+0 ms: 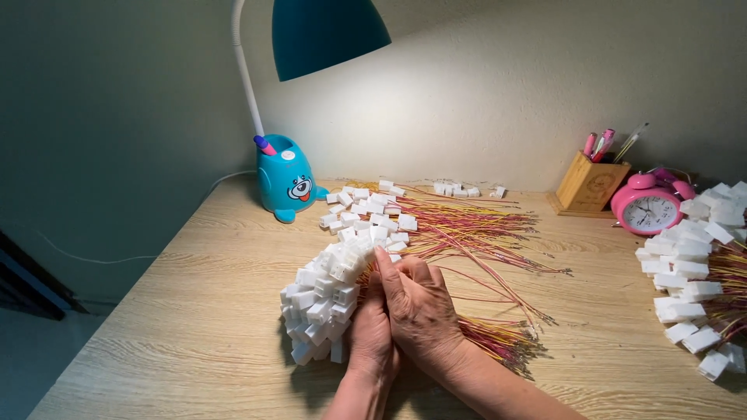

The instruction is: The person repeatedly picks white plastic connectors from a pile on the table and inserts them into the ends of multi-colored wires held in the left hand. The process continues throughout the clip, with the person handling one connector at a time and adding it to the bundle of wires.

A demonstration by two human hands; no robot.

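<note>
Both hands low centre: left hand (371, 330) under, right hand (416, 307) over, fingers pressed together around a bundle of white plastic connectors (323, 299) on red-yellow wires (498, 338). Pale wood-grain desk (194, 311), plain wall. Loose wired connectors (373, 210) behind; teal lamp base (286, 180), pink alarm clock (648, 206), wooden pen holder (587, 185).

A teal desk lamp (285, 183) with a cartoon animal base stands at the back of the wooden surface (194, 311). Far to the lamp's right, against the wall, sits a wooden pen holder (587, 185) with pink pens, and just beyond it a pink alarm clock (648, 206).
</note>
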